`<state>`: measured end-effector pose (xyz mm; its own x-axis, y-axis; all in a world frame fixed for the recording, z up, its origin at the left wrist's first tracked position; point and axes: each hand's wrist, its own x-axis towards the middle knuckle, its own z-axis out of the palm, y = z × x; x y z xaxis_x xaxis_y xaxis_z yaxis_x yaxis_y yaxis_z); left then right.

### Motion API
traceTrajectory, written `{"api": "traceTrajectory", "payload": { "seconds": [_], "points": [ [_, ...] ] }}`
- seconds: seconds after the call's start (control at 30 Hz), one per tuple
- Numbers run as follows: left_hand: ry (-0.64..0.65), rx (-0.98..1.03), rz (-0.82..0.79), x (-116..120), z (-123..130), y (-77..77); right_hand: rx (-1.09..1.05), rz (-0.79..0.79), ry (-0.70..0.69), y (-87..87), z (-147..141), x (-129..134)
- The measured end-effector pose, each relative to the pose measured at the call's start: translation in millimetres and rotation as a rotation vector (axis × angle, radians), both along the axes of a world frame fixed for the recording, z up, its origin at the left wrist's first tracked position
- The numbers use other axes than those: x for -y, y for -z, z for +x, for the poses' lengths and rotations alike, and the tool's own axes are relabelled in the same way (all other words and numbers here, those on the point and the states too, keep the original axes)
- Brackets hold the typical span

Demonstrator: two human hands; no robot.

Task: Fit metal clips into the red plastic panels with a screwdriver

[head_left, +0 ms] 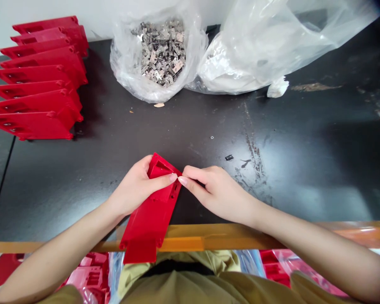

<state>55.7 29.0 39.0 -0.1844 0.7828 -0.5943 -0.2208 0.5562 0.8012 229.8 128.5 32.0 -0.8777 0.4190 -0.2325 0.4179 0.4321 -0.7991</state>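
A long red plastic panel lies tilted over the table's front edge, its lower end sticking out past it. My left hand is closed around the panel's upper part, with the thumb lying across the face next to a rectangular recess. At the panel's right edge, my right hand is closed in a pinch, thumb and forefinger touching the edge beside the left thumb's tip. Whatever sits between those right fingertips is too small and covered to make out. Small slots and dark holes show along that edge just below the fingertips.
Several similar red panels stand in a leaning row at the left. At the back are an open plastic bag of small metal clips and a larger clear bag. Black scraps lie on the dark table. Brown tape covers its front edge.
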Motion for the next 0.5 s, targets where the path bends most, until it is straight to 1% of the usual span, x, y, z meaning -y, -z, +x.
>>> {"api": "traceTrajectory", "payload": {
  "seconds": [0.33, 0.5],
  "points": [
    [-0.021, -0.013, -0.011, 0.1, 3.1, -1.0, 0.021, -0.023, 0.000, -1.9, 0.5, -0.3],
    [-0.012, -0.042, -0.025, 0.0, 2.8, -1.1, 0.037, 0.003, -0.001, -1.4, -1.6, -1.0]
  ]
}}
